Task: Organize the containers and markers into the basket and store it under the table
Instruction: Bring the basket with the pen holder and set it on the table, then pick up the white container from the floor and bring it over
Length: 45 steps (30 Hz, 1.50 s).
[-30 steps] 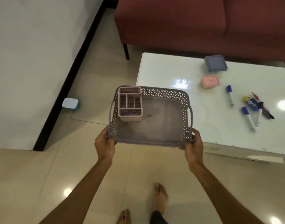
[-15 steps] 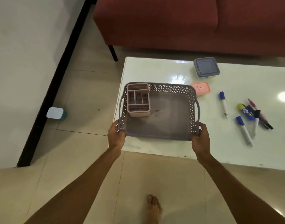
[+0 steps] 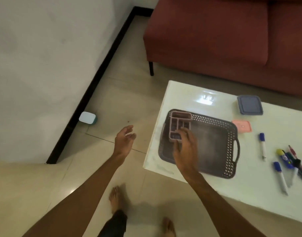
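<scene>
With the basket [image 3: 213, 151] resting at frame centre-right on the table [image 3: 189, 94], we see both hands empty: right hand [image 3: 185, 147] spread above it, nearer the markers [image 3: 283, 161] lying rightward; left hand [image 3: 124, 139] loose over floor

A single head-worn camera looks steeply down and forward from standing height. It faces the near left corner of the table [image 3: 189, 93], which fills the right half of the frame, with the basket [image 3: 215, 147] at that corner. The sofa [image 3: 224, 40] lies beyond at top right, the wall [image 3: 44, 57] at left. Both forearms reach in from the bottom edge, and the person's bare feet show directly below.
</scene>
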Motion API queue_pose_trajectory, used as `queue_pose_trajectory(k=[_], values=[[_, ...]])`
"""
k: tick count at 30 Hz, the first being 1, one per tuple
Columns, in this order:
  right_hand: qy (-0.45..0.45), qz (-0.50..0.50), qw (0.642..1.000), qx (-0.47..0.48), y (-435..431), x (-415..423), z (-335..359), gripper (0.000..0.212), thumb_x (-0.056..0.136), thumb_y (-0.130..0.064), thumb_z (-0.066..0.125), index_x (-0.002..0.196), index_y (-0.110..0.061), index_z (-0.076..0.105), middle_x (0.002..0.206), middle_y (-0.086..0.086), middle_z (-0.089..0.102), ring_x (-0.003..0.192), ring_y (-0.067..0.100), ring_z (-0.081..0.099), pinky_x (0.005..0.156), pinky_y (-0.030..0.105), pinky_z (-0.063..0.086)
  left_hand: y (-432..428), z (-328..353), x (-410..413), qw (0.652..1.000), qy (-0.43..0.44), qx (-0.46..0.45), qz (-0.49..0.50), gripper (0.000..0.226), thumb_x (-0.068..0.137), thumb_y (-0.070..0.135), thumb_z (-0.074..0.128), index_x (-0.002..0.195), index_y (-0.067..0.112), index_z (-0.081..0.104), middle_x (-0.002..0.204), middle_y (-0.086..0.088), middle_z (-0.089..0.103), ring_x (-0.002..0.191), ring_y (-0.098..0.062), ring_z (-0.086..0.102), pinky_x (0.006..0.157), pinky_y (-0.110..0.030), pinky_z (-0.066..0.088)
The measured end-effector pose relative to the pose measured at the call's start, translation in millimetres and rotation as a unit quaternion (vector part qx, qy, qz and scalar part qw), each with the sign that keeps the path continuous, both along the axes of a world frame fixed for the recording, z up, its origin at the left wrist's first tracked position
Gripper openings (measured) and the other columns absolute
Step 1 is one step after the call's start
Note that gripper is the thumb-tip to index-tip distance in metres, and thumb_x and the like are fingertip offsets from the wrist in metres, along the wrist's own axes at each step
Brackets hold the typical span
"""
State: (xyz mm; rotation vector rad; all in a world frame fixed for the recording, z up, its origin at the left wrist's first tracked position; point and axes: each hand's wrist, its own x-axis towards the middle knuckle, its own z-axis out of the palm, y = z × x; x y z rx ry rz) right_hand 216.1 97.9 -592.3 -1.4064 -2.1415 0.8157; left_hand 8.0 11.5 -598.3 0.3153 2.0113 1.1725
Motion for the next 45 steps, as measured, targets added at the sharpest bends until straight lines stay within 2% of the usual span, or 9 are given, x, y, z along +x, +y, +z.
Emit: queue_pose_trajectory(k=[3, 7, 12, 19, 25, 29, 35, 40, 45], values=[[0.013, 0.069, 0.997, -0.025, 0.4, -83.8, 2.2, 0.033, 0.091, -0.008, 0.064, 0.122, -0.018, 0.060, 0.128, 0.000, 0.059, 0.122, 0.017, 0.053, 0.104, 0.033, 0.047, -13.7, 4.5, -61.2, 1.000, 0.002, 0.003, 0.028, 0.040, 0.093, 0.000, 0.061, 0.131, 0.010, 0.060, 0.125, -0.004, 0.061, 0.106, -0.015, 0.059, 0.078, -0.012, 0.045], [-0.020, 0.152, 0.986, -0.072, -4.4, -199.0, -15.0, 0.035, 0.093, -0.010, 0.062, 0.126, -0.019, 0.059, 0.128, -0.003, 0.062, 0.123, 0.014, 0.052, 0.103, 0.025, 0.045, -34.8, -7.9, -161.2, 0.994, -0.033, 0.008, 0.102, 0.032, 0.093, -0.008, 0.055, 0.123, 0.003, 0.061, 0.120, -0.014, 0.058, 0.092, -0.015, 0.059, 0.080, -0.019, 0.048], [-0.060, 0.179, 0.972, -0.142, -13.5, -340.3, -63.0, 0.036, 0.092, -0.012, 0.063, 0.127, -0.018, 0.060, 0.128, -0.002, 0.063, 0.122, 0.015, 0.053, 0.097, 0.019, 0.037, -59.6, -45.1, -286.2, 0.993, -0.013, -0.049, 0.106, 0.039, 0.091, 0.002, 0.060, 0.129, 0.010, 0.062, 0.118, -0.002, 0.064, 0.101, -0.016, 0.061, 0.078, -0.018, 0.045], [-0.073, 0.142, 0.938, -0.308, -14.3, -487.4, -178.2, 0.040, 0.092, -0.026, 0.065, 0.131, -0.019, 0.056, 0.125, 0.005, 0.061, 0.118, 0.022, 0.055, 0.095, 0.035, 0.047, -77.1, -158.8, -427.0, 0.986, -0.044, -0.109, 0.121, 0.034, 0.089, 0.003, 0.063, 0.123, 0.009, 0.062, 0.122, -0.014, 0.065, 0.113, -0.031, 0.061, 0.091, -0.034, 0.045], [-0.069, 0.158, 0.913, -0.371, -8.0, -576.7, -306.4, 0.057, 0.095, -0.031, 0.065, 0.146, -0.018, 0.043, 0.141, 0.013, 0.052, 0.129, 0.027, 0.051, 0.103, 0.036, 0.043, -82.0, -297.9, -490.7, 0.968, -0.098, -0.147, 0.179, 0.042, 0.093, 0.013, 0.063, 0.134, 0.014, 0.054, 0.118, -0.020, 0.064, 0.092, -0.024, 0.057, 0.081, -0.036, 0.047], [-0.076, 0.199, 0.906, -0.367, -1.7, -630.9, -402.4, 0.062, 0.097, -0.035, 0.060, 0.152, -0.016, 0.036, 0.147, 0.016, 0.047, 0.135, 0.031, 0.046, 0.111, 0.045, 0.040, -72.2, -392.7, -518.3, 0.954, -0.127, -0.157, 0.223, 0.052, 0.095, 0.022, 0.061, 0.144, 0.018, 0.043, 0.133, -0.021, 0.059, 0.118, -0.038, 0.060, 0.099, -0.048, 0.052], [-0.090, 0.254, 0.885, -0.379, -2.6, -678.2, -511.4, 0.060, 0.100, -0.029, 0.054, 0.154, -0.015, 0.032, 0.148, 0.019, 0.044, 0.133, 0.038, 0.046, 0.110, 0.052, 0.041, -50.0, -481.2, -537.5, 0.935, -0.173, -0.104, 0.292, 0.062, 0.097, 0.025, 0.062, 0.151, 0.026, 0.033, 0.144, -0.010, 0.047, 0.122, -0.039, 0.059, 0.094, -0.051, 0.056], [-0.052, 0.244, 0.896, -0.367, -11.4, -676.9, -514.2, 0.053, 0.091, -0.018, 0.048, 0.144, -0.006, 0.047, 0.140, 0.016, 0.056, 0.128, 0.034, 0.053, 0.107, 0.046, 0.045, -45.8, -493.6, -536.7, 0.946, -0.071, -0.094, 0.302, 0.063, 0.088, 0.000, 0.066, 0.144, 0.020, 0.046, 0.140, -0.011, 0.054, 0.125, -0.036, 0.056, 0.086, -0.059, 0.058], [0.021, 0.198, 0.917, -0.346, 1.0, -647.0, -424.0, 0.036, 0.099, -0.005, 0.048, 0.134, -0.005, 0.057, 0.129, 0.012, 0.064, 0.110, 0.019, 0.059, 0.096, 0.047, 0.056, -36.2, -410.8, -518.2, 0.966, -0.023, -0.079, 0.247, 0.067, 0.089, 0.006, 0.069, 0.148, 0.022, 0.042, 0.136, -0.011, 0.056, 0.115, -0.027, 0.061, 0.081, -0.054, 0.061]])
